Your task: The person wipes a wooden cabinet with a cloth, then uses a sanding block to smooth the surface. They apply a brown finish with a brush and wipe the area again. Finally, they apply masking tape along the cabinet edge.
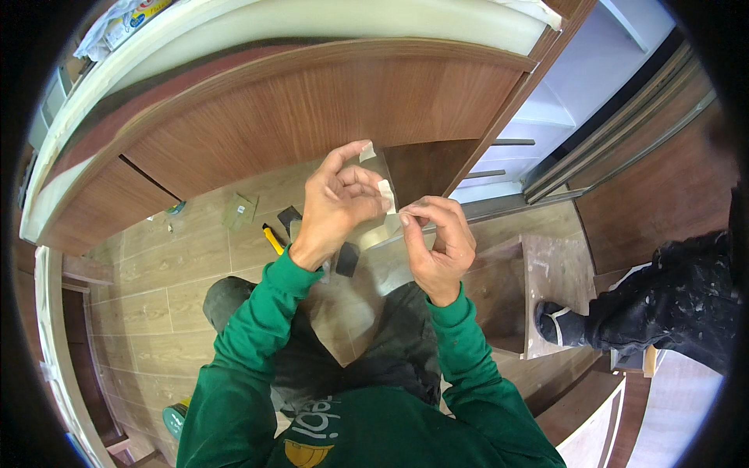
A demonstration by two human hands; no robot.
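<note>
In front of the wooden panelling, my left hand (343, 191) is raised with its thumb and bent fingers closed on a strip of pale tape (385, 195). Another short tape piece (367, 151) clings at the tip of its index finger. My right hand (443, 246) pinches the lower end of the strip between thumb and forefinger, close to the left thumb. Just below and behind my fingers is a pale, roll-like thing (376, 236), partly hidden, whose kind I cannot make out.
A yellow utility knife (273, 239) and a dark flat piece (347, 259) lie on the tiled floor. A green scrap (239, 210) is farther left. At right, another person's shoe (560, 324) rests on a wooden box (558, 261). The curved wooden cabinet (328, 101) stands ahead.
</note>
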